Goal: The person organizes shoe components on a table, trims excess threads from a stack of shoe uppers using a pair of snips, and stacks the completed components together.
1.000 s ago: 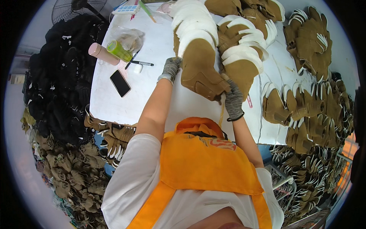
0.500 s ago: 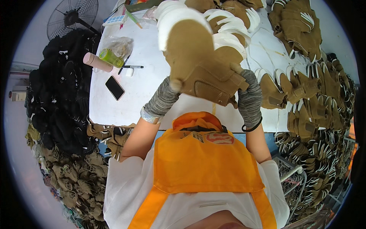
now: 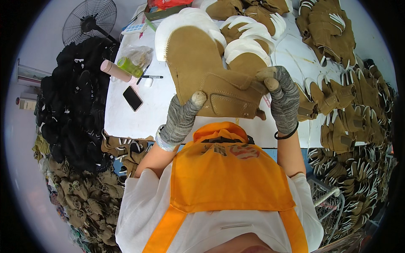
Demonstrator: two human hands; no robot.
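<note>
Between my hands, above the near part of the table, I hold a brown suede shoe upper (image 3: 196, 69) with a white toe lining (image 3: 185, 23) curving along its far end. My left hand (image 3: 183, 116), in a grey glove, grips its lower left edge with the thumb on top. At the right end, my gloved right hand (image 3: 280, 90) pinches the strap of the upper between thumb and fingers. Just beyond it, more brown uppers with white linings (image 3: 249, 52) lie overlapping on the table.
On the white table (image 3: 160, 122) at left lie a phone (image 3: 133, 98), a pink bottle (image 3: 116, 71), a green bottle (image 3: 130, 66), a marker (image 3: 152, 76) and a plastic bag (image 3: 141, 55). Brown uppers (image 3: 341, 101) line the right side. Black pieces (image 3: 69, 109) are heaped left, beneath a fan (image 3: 88, 23).
The upper has swung left at its white toe end and now lies flatter to view, its strap stretched out. My right hand has shifted slightly right, with its fingers on the strap end.
</note>
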